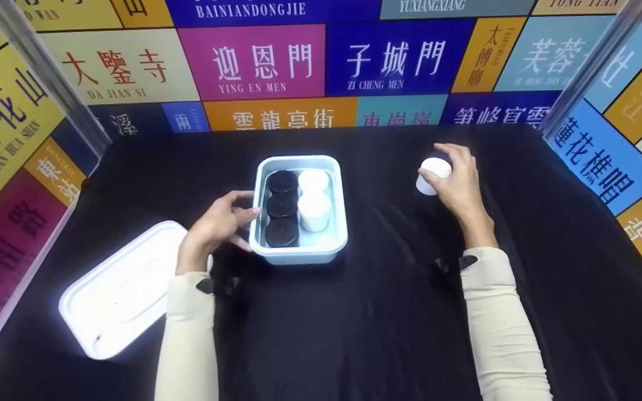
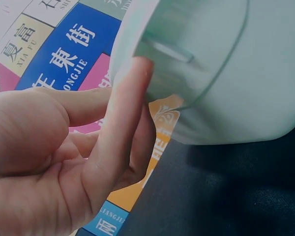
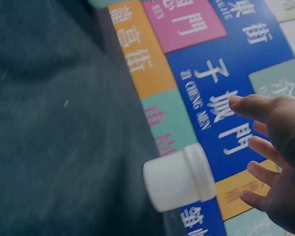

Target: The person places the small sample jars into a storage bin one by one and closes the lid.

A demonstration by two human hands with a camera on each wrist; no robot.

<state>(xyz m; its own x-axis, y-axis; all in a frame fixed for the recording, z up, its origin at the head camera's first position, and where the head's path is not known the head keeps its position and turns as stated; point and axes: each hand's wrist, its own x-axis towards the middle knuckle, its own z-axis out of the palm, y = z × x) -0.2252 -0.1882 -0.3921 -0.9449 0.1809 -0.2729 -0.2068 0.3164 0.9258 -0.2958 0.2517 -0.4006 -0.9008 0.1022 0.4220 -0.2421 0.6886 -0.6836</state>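
A pale rectangular box (image 1: 331,255) stands in the middle of the table. Three black-topped round jars (image 1: 282,206) line its left side, and two white jars (image 1: 314,213) are on its right. My left hand (image 1: 222,220) rests its fingertips against the box's left wall and rim; the left wrist view shows a fingertip (image 2: 141,71) at the rim. Off to the right, a white jar (image 3: 177,179) stands on the dark cloth. Around it my right hand (image 1: 460,181) has its fingers spread, and the right wrist view shows a gap between fingers and jar.
A white lid (image 1: 123,292) lies flat at the left, beside my left forearm. Black cloth (image 1: 310,334) covers the table. Printed sign panels (image 1: 254,61) form the back and side walls, with clear corner posts (image 1: 594,72) at the back.
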